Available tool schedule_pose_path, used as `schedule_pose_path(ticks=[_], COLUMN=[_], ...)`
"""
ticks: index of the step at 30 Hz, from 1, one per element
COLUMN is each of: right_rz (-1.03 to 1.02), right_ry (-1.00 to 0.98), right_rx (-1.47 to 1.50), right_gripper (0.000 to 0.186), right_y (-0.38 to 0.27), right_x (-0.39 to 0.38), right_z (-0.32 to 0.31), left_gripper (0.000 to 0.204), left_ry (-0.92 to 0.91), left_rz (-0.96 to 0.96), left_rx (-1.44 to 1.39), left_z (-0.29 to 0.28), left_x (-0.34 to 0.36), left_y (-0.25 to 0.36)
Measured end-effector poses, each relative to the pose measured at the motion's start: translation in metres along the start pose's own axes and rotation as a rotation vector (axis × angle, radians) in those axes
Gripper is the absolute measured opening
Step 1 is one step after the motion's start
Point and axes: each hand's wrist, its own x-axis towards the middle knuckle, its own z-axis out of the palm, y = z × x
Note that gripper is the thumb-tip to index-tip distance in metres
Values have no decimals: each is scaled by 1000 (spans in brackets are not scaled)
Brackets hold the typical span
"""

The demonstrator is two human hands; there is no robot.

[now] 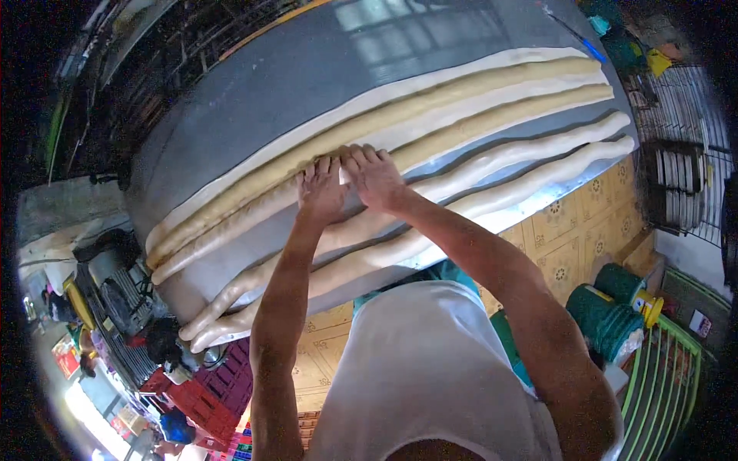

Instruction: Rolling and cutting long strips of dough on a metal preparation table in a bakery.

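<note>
Here, long pale dough rolls (pixel 500 160) cross a grey tabletop (pixel 254 119) (left hand (pixel 322 187) and right hand (pixel 373 178) curl fingers over one, pinching unclear) above patterned yellow tiles (pixel 555 242)

Dough ropes (pixel 500 162) obstruct; the table (pixel 254 115) beyond allows passage.
</note>
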Motion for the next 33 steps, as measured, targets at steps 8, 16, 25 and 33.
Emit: schedule_pose_path(ticks=[8,16,25,33], right_rz=[-194,-9,-170,-234], right_ry=[143,-659,188,298], right_rx=[109,628,124,192], right_gripper=[53,66,47,46], right_y=[19,96,92,102], right_x=[2,52,9,-31], right_z=[-10,-14,-19,-7], left_gripper=[83,80,84,82], left_ry=[377,399,288,351], left_rz=[7,104,-24,-75], left_rx=[209,91,-7,15], left_z=[44,29,21,23], left_x=[0,5,29,39], left_y=[18,58,62,82])
